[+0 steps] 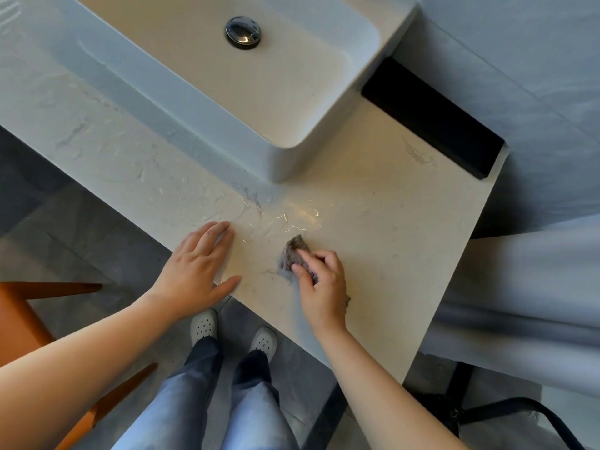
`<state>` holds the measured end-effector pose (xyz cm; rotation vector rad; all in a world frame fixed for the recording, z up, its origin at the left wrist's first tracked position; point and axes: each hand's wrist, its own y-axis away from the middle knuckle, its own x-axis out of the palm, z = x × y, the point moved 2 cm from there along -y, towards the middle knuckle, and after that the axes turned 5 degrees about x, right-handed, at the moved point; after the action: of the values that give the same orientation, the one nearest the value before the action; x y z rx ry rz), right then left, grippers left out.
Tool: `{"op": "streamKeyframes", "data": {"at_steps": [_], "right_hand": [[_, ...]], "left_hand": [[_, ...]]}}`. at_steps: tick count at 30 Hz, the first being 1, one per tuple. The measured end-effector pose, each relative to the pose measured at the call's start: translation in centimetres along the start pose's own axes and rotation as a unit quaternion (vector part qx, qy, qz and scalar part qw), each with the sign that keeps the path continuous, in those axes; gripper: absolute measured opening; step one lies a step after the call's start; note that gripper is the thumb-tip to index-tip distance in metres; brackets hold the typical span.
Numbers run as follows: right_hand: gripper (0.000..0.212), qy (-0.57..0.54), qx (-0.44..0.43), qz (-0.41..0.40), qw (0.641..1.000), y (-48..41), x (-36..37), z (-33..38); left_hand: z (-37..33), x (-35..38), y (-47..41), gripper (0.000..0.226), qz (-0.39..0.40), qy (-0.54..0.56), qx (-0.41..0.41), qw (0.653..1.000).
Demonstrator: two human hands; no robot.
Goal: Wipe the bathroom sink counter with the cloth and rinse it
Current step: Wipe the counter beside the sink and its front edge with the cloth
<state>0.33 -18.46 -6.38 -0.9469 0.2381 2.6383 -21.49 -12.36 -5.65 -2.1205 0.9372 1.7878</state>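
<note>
Cloth, small, grey and crumpled (293, 251), lies on the pale marbled stone counter (389, 222) just in front of the near corner of the white rectangular ceramic basin (285, 157), under the right hand (319, 287). That hand's grip is curled over the cloth, fingertips pinning it to the counter. The left hand (194, 267) rests flat at the counter edge, in front of the basin and left of the cloth, its grip spread and holding nothing. Thin shiny wet streaks (285, 222) mark the counter between basin and cloth. A round dark chrome drain plug (243, 32) sits in the basin's floor. A black rectangular block (431, 118) lies against the basin's right side.
</note>
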Motion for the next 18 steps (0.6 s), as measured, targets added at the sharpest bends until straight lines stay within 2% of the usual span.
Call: {"op": "streamKeyframes", "data": {"at_steps": [3,6,9,13,18], "right_hand": [[0.03,-0.045,0.037,0.016,0.998,-0.2,-1.0,0.5],[0.027,-0.06,0.055,-0.057,0.995,-3.7,-3.5,0.8],[0.027,-0.026,0.052,-0.098,0.994,-8.9,-5.4,0.7],[0.028,0.013,0.08,-0.089,0.993,-13.5,-5.2,-0.7],[0.028,0.037,0.066,-0.082,0.994,-13.4,-2.9,-1.2]], "left_hand": [[0.2,0.0,0.0,0.084,-0.001,0.0,0.004,1.0],[0.3,-0.1,0.0,0.084,-0.005,-0.003,0.012,1.0],[0.3,-0.1,0.0,0.083,-0.007,-0.004,0.015,1.0],[0.4,0.0,0.0,0.082,-0.013,0.001,0.013,1.0],[0.6,0.0,-0.1,0.081,-0.01,-0.003,0.022,1.0]]}}
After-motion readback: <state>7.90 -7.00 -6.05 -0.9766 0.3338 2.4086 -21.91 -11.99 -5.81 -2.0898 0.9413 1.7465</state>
